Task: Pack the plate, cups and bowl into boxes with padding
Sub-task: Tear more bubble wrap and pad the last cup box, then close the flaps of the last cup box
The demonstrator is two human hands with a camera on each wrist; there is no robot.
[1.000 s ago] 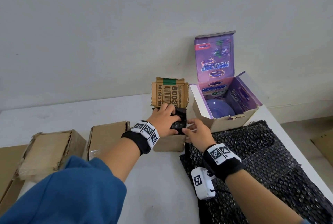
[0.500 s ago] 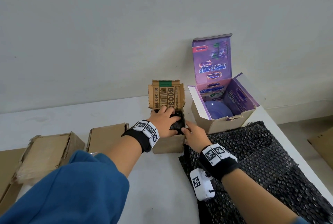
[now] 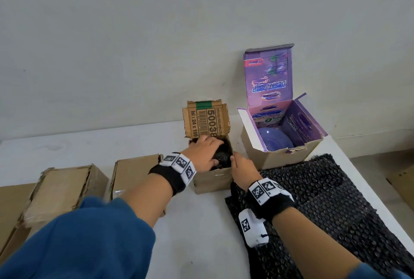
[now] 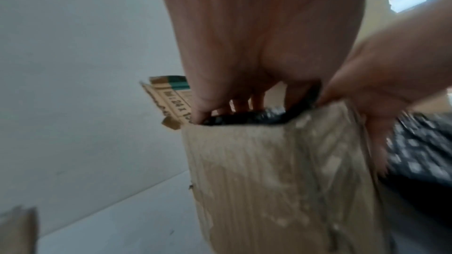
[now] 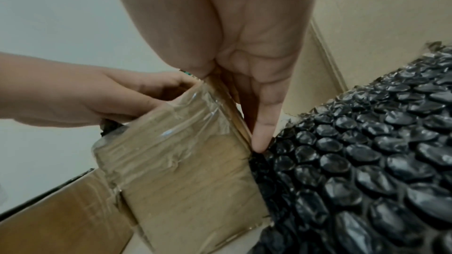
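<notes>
In the small brown box (image 3: 212, 180), wrapped bundle (image 3: 223, 157) now sits deeper than before; left hand (image 3: 202, 152) clasps it, pushing down; right hand (image 3: 244, 167) pinches the box wall. Closing the flap (image 3: 207, 119) probably next.

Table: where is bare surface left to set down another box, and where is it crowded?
Bare: table between closed boxes and bubble wrap, in front of the small open box; also the strip behind the closed boxes. Crowded: right side, purple box.

Small box (image 3: 212, 181) mouth: filled by left hand (image 3: 202, 153) and black wrapped bundle (image 3: 224, 155).
Behind: upright flap (image 3: 207, 119) blocked.
Right: right hand (image 3: 243, 166) on the wall, purple box (image 3: 286, 157) near.
Front: table (image 3: 201, 222) lay bare between the forearms.
</notes>
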